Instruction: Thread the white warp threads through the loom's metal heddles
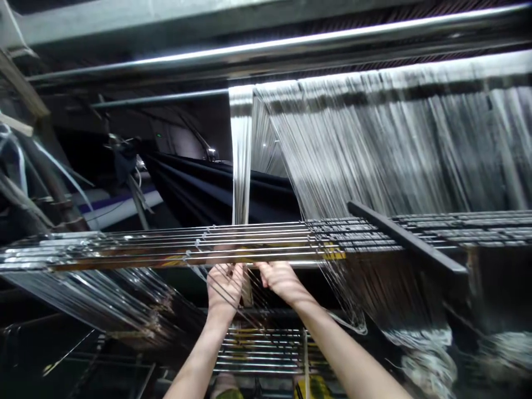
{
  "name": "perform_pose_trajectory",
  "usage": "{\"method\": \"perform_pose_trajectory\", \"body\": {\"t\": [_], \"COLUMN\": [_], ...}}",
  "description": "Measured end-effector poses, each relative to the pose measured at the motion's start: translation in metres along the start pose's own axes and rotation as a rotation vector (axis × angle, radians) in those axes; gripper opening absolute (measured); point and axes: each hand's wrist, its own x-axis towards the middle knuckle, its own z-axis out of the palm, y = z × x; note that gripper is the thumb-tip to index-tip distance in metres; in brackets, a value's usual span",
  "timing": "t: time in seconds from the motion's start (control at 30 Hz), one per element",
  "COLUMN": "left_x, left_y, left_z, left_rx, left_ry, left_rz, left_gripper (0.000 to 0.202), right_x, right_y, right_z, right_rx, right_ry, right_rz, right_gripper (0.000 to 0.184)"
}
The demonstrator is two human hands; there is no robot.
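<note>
My left hand (pixel 224 285) is closed just under the thin metal rods (pixel 257 238), with part of the fingers hidden behind them. A narrow bundle of white threads (pixel 241 155) comes down from the roller into its pinch. Beside it, my right hand (pixel 280 280) is curled, thumb and fingertips pressed together, close to the left fingertips. What lies in that pinch is too small to make out. A few loose wire heddles (pixel 220 291) slant across the left hand.
A wide sheet of threads (pixel 374 144) hangs on the right, its knotted ends (pixel 428 360) below. A dark flat bar (pixel 407 238) crosses the rods. Massed heddles (pixel 103 299) hang left. Dark cloth (pixel 199 183) stretches behind; a shiny roller (pixel 291 50) runs above.
</note>
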Motion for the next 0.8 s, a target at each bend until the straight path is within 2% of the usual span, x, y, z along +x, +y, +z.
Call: {"method": "perform_pose_trajectory", "body": {"t": [0.07, 0.23, 0.33, 0.47, 0.53, 0.63, 0.7, 0.8], "left_x": [-0.005, -0.014, -0.015, -0.014, -0.014, -0.012, -0.009, -0.007], "left_y": [-0.002, -0.010, -0.013, -0.013, -0.013, -0.015, -0.016, -0.018], "left_z": [0.002, 0.005, 0.006, 0.009, 0.009, 0.007, 0.003, -0.001], "left_rx": [-0.045, 0.167, 0.192, 0.206, 0.291, 0.414, 0.456, 0.484], "left_ry": [-0.013, 0.059, 0.109, 0.136, 0.153, 0.158, 0.141, 0.146], "left_rz": [0.013, 0.332, 0.320, 0.281, 0.319, 0.341, 0.359, 0.449], "left_gripper": [0.026, 0.029, 0.028, 0.025, 0.023, 0.019, 0.020, 0.025], "right_x": [-0.002, -0.011, -0.009, -0.006, -0.008, -0.011, -0.011, -0.006], "right_y": [0.003, 0.010, 0.008, 0.004, 0.006, 0.010, 0.009, 0.004], "right_z": [-0.001, -0.005, 0.001, 0.001, -0.005, -0.010, -0.008, -0.001], "right_rx": [0.023, 0.075, 0.097, 0.112, 0.117, 0.132, 0.133, 0.107], "right_ry": [0.045, 0.120, 0.098, 0.065, 0.088, 0.108, 0.092, 0.041], "right_rz": [0.035, 0.090, 0.105, 0.124, 0.142, 0.169, 0.170, 0.156], "right_gripper": [0.049, 0.037, 0.035, 0.046, 0.047, 0.036, 0.032, 0.038]}}
